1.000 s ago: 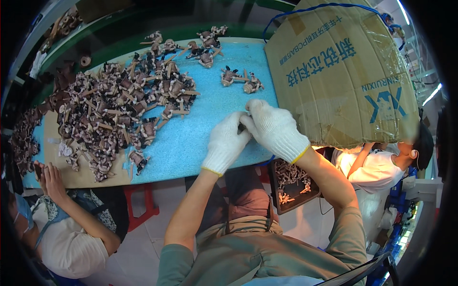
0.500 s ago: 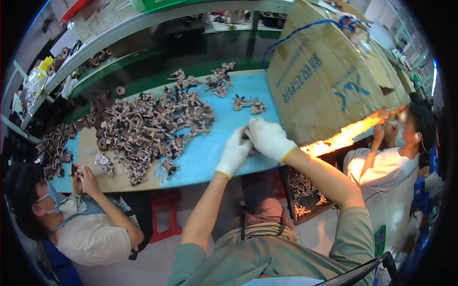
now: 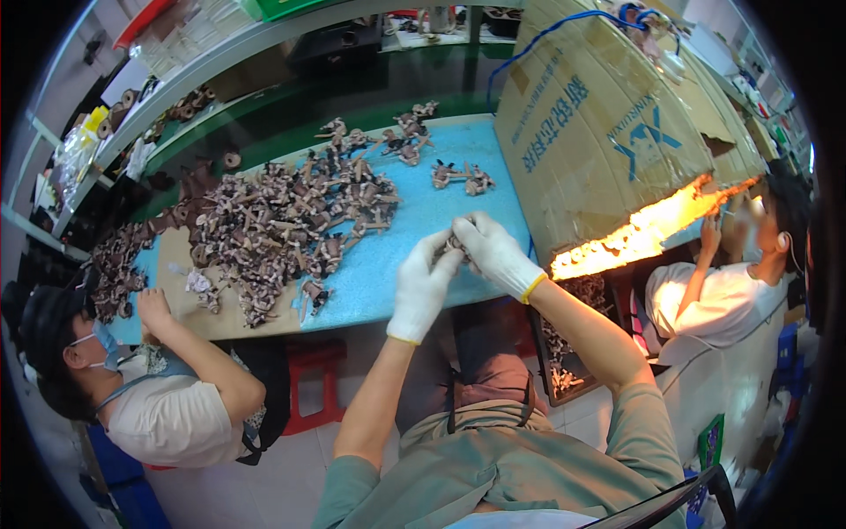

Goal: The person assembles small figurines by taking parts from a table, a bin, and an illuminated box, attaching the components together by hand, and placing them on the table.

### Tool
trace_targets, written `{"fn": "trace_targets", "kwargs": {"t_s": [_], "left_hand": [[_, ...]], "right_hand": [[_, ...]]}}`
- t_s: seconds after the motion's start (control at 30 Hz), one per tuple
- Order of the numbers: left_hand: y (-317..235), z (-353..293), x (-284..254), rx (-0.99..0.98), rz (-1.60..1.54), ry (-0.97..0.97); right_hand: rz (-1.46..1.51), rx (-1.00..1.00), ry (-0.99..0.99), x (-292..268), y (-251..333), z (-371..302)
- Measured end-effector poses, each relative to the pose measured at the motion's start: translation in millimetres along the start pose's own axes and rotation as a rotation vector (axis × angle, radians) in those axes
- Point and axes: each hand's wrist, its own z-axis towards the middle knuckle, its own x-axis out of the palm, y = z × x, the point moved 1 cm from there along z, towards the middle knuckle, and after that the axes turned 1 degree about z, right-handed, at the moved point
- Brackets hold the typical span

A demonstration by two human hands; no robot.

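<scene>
Your white-gloved left hand and right hand are together in front of you, over the near part of the blue mat. Fingertips of both are pinched on a small brown piece; gloves cover most of it, so can't tell its full shape. Below your right forearm: dark tray with more small pieces in it. Red stool to your left, beside a seated co-worker in a mask. Second co-worker sits on your right, next to a bright orange glow along the lower edge of the big cardboard box. Past your hands, a few figures lie on the mat, near the box. Big heap of figures left of those. Shelf at the back.
</scene>
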Motion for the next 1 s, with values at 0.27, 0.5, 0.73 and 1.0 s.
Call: {"fn": "trace_targets", "kwargs": {"t_s": [0.27, 0.5, 0.73, 1.0], "left_hand": [[-59, 46, -92, 0.121, 0.381, -0.496], [-1, 29, -97, 0.160, 0.856, -0.452], [36, 21, -4, -0.055, 0.613, -0.274], [9, 31, -28, 0.096, 0.634, -0.535]], "right_hand": [[-0.025, -0.170, 0.125, -20, -46, -78], [0.044, -0.030, 0.029, -104, -120, -115], [0.143, 0.143, -0.108, -148, -165, -120], [0.279, 0.172, -0.161, -149, -188, -124]]}}
